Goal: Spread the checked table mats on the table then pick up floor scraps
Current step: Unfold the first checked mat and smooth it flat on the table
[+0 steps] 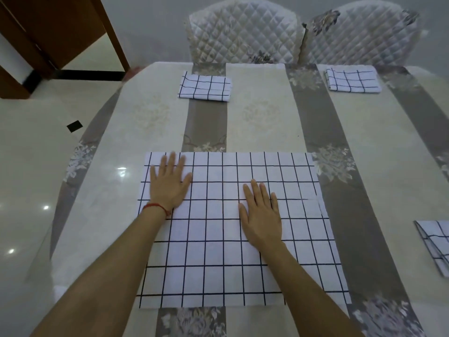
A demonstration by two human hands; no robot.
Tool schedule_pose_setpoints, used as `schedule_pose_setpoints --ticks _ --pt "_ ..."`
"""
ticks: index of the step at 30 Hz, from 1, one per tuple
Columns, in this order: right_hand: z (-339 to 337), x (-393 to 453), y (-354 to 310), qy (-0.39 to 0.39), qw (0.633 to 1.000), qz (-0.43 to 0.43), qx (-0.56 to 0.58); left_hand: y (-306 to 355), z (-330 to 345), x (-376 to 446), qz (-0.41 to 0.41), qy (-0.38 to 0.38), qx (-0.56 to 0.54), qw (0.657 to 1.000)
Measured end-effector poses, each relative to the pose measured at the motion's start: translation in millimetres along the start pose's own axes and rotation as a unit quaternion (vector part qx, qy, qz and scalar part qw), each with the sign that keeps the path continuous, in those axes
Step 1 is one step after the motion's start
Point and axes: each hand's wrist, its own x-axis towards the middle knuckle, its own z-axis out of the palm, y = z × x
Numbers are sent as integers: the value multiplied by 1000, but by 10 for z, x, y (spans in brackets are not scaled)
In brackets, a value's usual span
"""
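Note:
A white table mat with black checks (218, 259) lies spread flat on the table (267, 122) right in front of me. My left hand (170, 183) presses flat on its far left part, fingers straight. My right hand (262, 215) lies flat near the mat's middle, fingers straight too. A folded checked mat (206, 87) sits at the far side, left of centre. Another folded mat (352, 80) lies at the far right. A third folded mat (435, 246) shows partly at the right edge.
The table carries a cream and grey striped cloth with flower patterns. Two quilted white chairs (243, 32) (362, 32) stand behind the far edge. Glossy pale floor (29, 166) lies to the left, with a small black square (74, 125) on it. A brown door frame (114, 32) is far left.

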Motion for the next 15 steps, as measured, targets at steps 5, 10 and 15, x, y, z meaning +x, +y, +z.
schedule_pose_setpoints --ticks 5,10,15 --pt "-2 1 -9 -4 1000 6 -1 417 14 -366 16 59 -34 998" --pt "-21 -3 -16 -19 1000 6 -15 1008 316 -1026 123 -13 -28 992" --pt "-29 -5 -19 -8 1000 4 2 484 373 -1053 84 13 22 996"
